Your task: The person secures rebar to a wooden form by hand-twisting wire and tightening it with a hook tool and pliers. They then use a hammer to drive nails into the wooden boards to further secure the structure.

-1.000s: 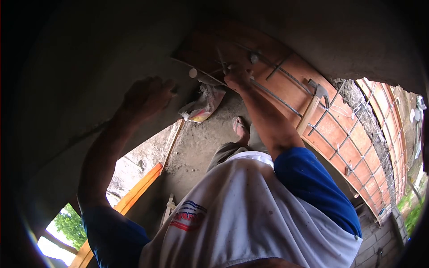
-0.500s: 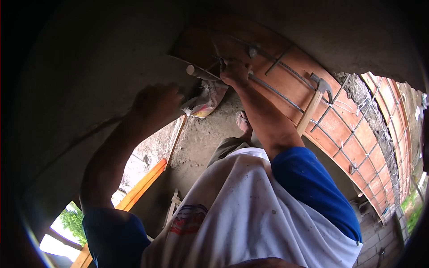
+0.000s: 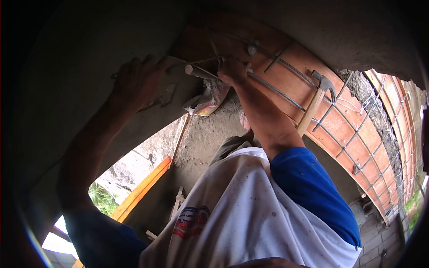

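My left hand is raised in shadow at the left, its fingers curled. A small dark tip shows past its outer side, but I cannot make out what it holds. A thin dark rod spans part of the gap between my hands. My right hand is closed at the upper end of the reddish panel, beside a steel reinforcing bar; what lies inside its fingers is hidden. Below and between the hands are a round pole end and a torn sack.
A claw hammer rests against the bar grid on the panel, right of my right forearm. Tied bars cross the curved panel. An orange beam slants at the lower left. Concrete hangs overhead.
My left hand has moved left and up, away from my right hand, and is less blurred. The thin rod between them shows more clearly. My right hand has barely moved.
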Available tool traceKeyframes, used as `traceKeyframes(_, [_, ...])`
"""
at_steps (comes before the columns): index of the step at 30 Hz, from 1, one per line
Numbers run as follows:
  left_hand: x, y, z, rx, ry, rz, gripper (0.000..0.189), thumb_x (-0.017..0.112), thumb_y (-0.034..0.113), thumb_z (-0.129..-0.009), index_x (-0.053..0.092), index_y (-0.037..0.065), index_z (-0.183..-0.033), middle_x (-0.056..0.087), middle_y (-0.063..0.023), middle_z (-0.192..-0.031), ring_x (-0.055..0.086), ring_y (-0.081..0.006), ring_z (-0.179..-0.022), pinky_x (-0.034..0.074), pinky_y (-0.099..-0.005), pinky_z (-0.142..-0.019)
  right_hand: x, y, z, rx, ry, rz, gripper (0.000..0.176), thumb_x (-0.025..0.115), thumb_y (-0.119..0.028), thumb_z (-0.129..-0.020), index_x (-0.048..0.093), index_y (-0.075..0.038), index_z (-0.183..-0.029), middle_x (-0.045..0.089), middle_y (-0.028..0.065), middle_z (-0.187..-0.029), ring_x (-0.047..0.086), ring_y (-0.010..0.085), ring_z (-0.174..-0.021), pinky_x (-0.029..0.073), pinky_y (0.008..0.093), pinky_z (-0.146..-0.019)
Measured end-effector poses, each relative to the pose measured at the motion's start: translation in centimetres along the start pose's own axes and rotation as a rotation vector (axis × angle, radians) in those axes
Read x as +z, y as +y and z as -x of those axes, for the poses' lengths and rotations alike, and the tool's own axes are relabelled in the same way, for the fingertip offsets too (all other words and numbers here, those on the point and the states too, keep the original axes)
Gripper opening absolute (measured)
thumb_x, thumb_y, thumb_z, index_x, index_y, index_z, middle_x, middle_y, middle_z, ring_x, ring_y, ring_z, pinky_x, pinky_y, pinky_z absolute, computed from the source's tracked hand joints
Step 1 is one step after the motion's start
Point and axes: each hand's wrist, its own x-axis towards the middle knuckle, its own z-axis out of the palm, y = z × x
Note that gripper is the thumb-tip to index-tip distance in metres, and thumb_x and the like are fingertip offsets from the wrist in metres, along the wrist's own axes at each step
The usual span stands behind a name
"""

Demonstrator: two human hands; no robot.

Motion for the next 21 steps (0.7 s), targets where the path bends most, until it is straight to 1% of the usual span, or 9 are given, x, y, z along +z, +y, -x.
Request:
traceKeyframes(2, [-1.7,1.1,-0.7,0.009,-0.137,-0.115,0.047,0.062,0.017,-0.081,0.054,0.022,-0.127,0.061,-0.0088,-0.097,0.057,-0.0217,-0.065,0.051,-0.036,-0.06,2.0,1.0,-1.7,-0.03,-0.041,0.012,0.043,0.059,-0.02,-0.076,0.061,-0.01,-0.118,0.057,0.0144,-0.126,0.05,0.0362,-0.122,0.025,0.0713,-0.101])
traceKeyframes(3, [-2.7,1.8,-1.0,0.016,-0.206,-0.173,0.051,0.063,0.015,-0.079,0.053,0.023,-0.129,0.06,-0.0069,-0.099,0.056,-0.0195,-0.064,0.051,-0.0346,-0.058,1.0,0.6,-1.3,-0.033,-0.09,0.027,0.044,0.06,-0.019,-0.075,0.06,-0.008,-0.118,0.057,0.0151,-0.127,0.05,0.0367,-0.122,0.025,0.072,-0.101])
traceKeyframes(5, [-3.8,2.7,-1.4,0.011,-0.265,-0.173,0.055,0.063,0.015,-0.077,0.051,0.024,-0.13,0.059,-0.0054,-0.093,0.054,-0.0177,-0.061,0.051,-0.0336,-0.056,-2.6,-1.0,0.1,-0.039,-0.191,0.058,0.047,0.062,-0.016,-0.073,0.059,-0.006,-0.119,0.056,0.0165,-0.128,0.048,0.0377,-0.124,0.026,0.0736,-0.1])
traceKeyframes(6, [-4.1,2.9,-1.6,0.004,-0.292,-0.176,0.057,0.063,0.015,-0.077,0.05,0.024,-0.131,0.059,-0.0046,-0.09,0.053,-0.0168,-0.059,0.051,-0.0331,-0.055,-2.4,-0.9,-0.1,-0.012,-0.182,0.04,0.048,0.064,-0.014,-0.072,0.059,-0.005,-0.119,0.055,0.0166,-0.129,0.047,0.0377,-0.125,0.027,0.0736,-0.1])
traceKeyframes(9, [-3.4,3.3,-1.4,-0.08,-0.404,-0.091,0.055,0.062,0.014,-0.079,0.05,0.024,-0.132,0.058,-0.005,-0.081,0.055,-0.0192,-0.057,0.051,-0.0351,-0.053,-1.8,-1.0,-0.9,0.038,-0.171,0.031,0.052,0.067,-0.01,-0.069,0.058,-0.004,-0.12,0.055,0.0169,-0.129,0.047,0.0379,-0.126,0.029,0.0735,-0.099])
traceKeyframes(12, [-1.6,1.1,-1.3,-0.06,-0.375,0.088,0.052,0.06,0.015,-0.082,0.049,0.022,-0.132,0.06,-0.009,-0.077,0.061,-0.0267,-0.06,0.052,-0.0396,-0.054,-1.5,-1.3,-1.0,0.03,-0.189,0.084,0.053,0.068,-0.009,-0.068,0.058,-0.004,-0.119,0.056,0.0172,-0.128,0.049,0.0381,-0.125,0.03,0.0735,-0.099])
traceKeyframes(15, [-0.1,-0.6,-1.4,-0.242,-0.457,0.414,0.047,0.058,0.014,-0.085,0.05,0.019,-0.131,0.061,-0.0134,-0.077,0.064,-0.0332,-0.069,0.052,-0.0438,-0.058,-1.2,-1.0,-1.2,0.007,-0.179,0.072,0.051,0.067,-0.01,-0.069,0.058,-0.004,-0.119,0.058,0.0173,-0.126,0.051,0.038,-0.123,0.03,0.0735,-0.098])
traceKeyframes(18, [1.5,-0.8,0.0,-0.447,-0.654,0.52,0.043,0.054,0.012,-0.087,0.052,0.018,-0.13,0.063,-0.0159,-0.083,0.065,-0.0351,-0.073,0.053,-0.0454,-0.061,0.0,0.1,-2.0,-0.025,-0.107,0.006,0.046,0.064,-0.013,-0.072,0.059,-0.004,-0.117,0.059,0.0178,-0.124,0.053,0.0374,-0.121,0.031,0.073,-0.097])
traceKeyframes(21, [2.4,-0.6,2.1,-0.234,-0.496,0.236,0.041,0.05,0.01,-0.09,0.053,0.019,-0.129,0.064,-0.0169,-0.086,0.066,-0.0337,-0.075,0.053,-0.0453,-0.062,-0.1,-0.1,-1.8,-0.029,-0.064,0.007,0.042,0.063,-0.017,-0.074,0.06,-0.004,-0.114,0.06,0.0183,-0.122,0.054,0.0367,-0.119,0.033,0.0698,-0.098])
